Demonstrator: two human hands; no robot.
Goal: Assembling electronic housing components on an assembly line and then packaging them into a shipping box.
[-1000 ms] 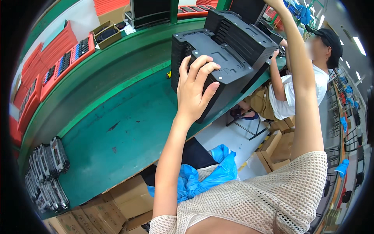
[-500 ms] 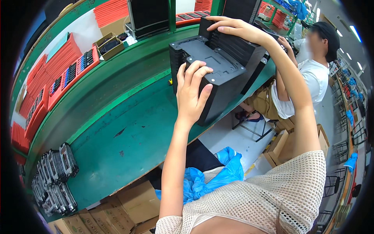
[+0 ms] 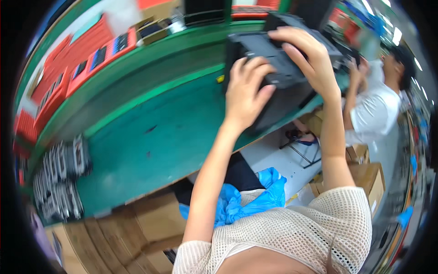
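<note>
A large black box-shaped case with a recessed top stands at the right end of the green bench. My left hand rests on the top of its near left side, fingers spread and thumb apart. On its top, farther right, lies my right hand, fingers curved and thumb apart. Motion blur hides exactly where the right fingertips touch. Behind it, partly hidden by my right hand, is another black case.
Dark metal-framed parts stand in rows at the bench's left end. Red trays line the back shelf beside an open carton. At right sits a person in a white shirt. Cardboard boxes lie below the bench.
My right hand has come back from the far case onto the nearer one. My left hand stays at its near left side. The whole view has shifted and blurred.
</note>
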